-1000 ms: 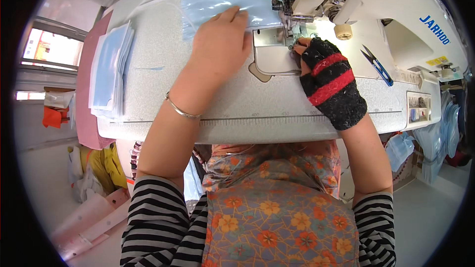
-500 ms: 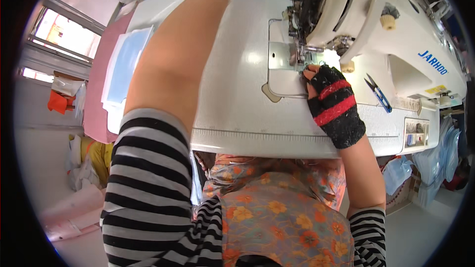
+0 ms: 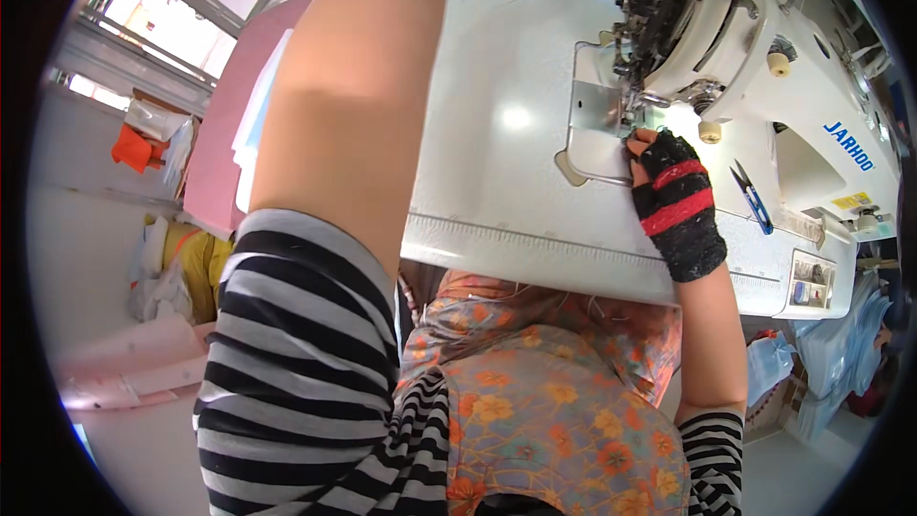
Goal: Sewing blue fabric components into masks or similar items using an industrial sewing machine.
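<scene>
My right hand (image 3: 676,201), in a black fingerless glove with red stripes, rests beside the presser foot of a white sewing machine (image 3: 745,48). Its bare fingertips are curled together by the metal needle plate (image 3: 596,107); what they pinch, if anything, is hidden. My left forearm (image 3: 353,105) stretches far across the table, and the hand at its end lies beyond the top edge of the picture. Blue-handled thread snips (image 3: 753,199) lie on the machine bed, to the right of my right hand.
Light blue fabric pieces (image 3: 254,129) lie left of my forearm, by a pink surface (image 3: 224,153). A small parts tray (image 3: 812,282) sits in the table's right corner. Blue pieces (image 3: 845,354) hang at the right. A measuring scale (image 3: 535,237) runs along the front edge.
My left arm has reached farther, taking its wrist out of view. The view has shifted, so the machine sits farther right; my right hand stays beside the presser foot.
</scene>
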Demonstrator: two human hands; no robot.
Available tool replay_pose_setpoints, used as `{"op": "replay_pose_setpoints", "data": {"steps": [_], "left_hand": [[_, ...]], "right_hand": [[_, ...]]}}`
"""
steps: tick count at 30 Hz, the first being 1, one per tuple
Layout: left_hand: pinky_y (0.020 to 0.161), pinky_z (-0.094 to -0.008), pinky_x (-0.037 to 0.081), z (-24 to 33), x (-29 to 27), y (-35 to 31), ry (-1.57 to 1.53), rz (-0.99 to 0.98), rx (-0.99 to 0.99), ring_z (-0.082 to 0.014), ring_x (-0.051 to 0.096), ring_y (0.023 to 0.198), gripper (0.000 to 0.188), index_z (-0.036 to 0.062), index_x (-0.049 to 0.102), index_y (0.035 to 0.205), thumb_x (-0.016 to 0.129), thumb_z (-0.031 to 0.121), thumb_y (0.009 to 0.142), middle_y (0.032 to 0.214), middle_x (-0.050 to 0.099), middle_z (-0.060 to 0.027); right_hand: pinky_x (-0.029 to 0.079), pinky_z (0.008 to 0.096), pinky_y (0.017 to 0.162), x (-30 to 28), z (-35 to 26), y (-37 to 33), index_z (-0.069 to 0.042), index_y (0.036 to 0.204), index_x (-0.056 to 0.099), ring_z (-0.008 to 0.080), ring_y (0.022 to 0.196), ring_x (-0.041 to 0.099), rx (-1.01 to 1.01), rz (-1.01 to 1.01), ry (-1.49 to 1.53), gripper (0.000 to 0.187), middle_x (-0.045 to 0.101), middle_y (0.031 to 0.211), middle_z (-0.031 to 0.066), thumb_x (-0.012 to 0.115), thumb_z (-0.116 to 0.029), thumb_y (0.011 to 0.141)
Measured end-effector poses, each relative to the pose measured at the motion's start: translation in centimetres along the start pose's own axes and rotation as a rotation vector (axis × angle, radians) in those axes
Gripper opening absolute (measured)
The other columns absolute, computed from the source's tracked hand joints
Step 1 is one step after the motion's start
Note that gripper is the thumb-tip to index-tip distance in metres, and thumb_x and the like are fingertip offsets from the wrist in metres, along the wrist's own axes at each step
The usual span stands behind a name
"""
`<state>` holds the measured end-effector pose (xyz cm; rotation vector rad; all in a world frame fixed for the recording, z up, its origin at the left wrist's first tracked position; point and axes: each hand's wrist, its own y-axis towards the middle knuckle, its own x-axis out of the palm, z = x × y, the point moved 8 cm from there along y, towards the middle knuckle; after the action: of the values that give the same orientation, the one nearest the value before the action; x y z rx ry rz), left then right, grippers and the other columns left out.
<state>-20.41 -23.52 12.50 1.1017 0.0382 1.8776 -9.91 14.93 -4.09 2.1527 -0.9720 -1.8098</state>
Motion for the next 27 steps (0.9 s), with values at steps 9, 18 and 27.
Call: {"op": "replay_pose_setpoints", "data": {"steps": [9, 18, 27], "left_hand": [[0.064, -0.0220, 0.043, 16.6, -1.7, -15.4, 0.559, -0.125, 0.291, -0.0064, 0.053, 0.073, 0.010, 0.0097, 0.060, 0.095, 0.053, 0.016, 0.099, 0.082, 0.059, 0.0024], [0.062, -0.0309, 0.050, 21.2, -2.8, -57.0, 2.271, 0.082, 0.019, -0.0222, 0.056, 0.072, 0.055, 0.0037, 0.068, 0.119, 0.059, -0.014, 0.068, 0.096, 0.057, -0.0114], [0.075, -0.0401, 0.055, 13.5, -10.2, -58.1, 1.864, 0.011, -0.241, -0.0330, 0.067, 0.085, 0.029, 0.0032, 0.065, 0.110, 0.065, -0.001, 0.081, 0.109, 0.065, -0.0159]], "right_hand": [[0.048, 0.0401, 0.097, 0.7, 0.7, 0.0, -0.004, 0.103, 0.069, 0.0331, 0.106, 0.063, -0.014, -0.001, 0.024, 0.018, 0.068, 0.112, 0.0154, 0.060, -0.002, 0.087], [0.047, 0.0384, 0.098, 2.9, 4.4, 0.1, -0.008, 0.111, 0.070, 0.0302, 0.110, 0.062, -0.096, -0.085, -0.020, 0.023, 0.067, 0.118, 0.0122, 0.060, -0.007, 0.090], [0.045, 0.0395, 0.103, 2.4, 4.8, -1.1, -0.008, 0.116, 0.068, 0.0315, 0.116, 0.060, -0.065, -0.099, -0.058, 0.030, 0.065, 0.123, 0.0148, 0.060, -0.002, 0.088]]}}
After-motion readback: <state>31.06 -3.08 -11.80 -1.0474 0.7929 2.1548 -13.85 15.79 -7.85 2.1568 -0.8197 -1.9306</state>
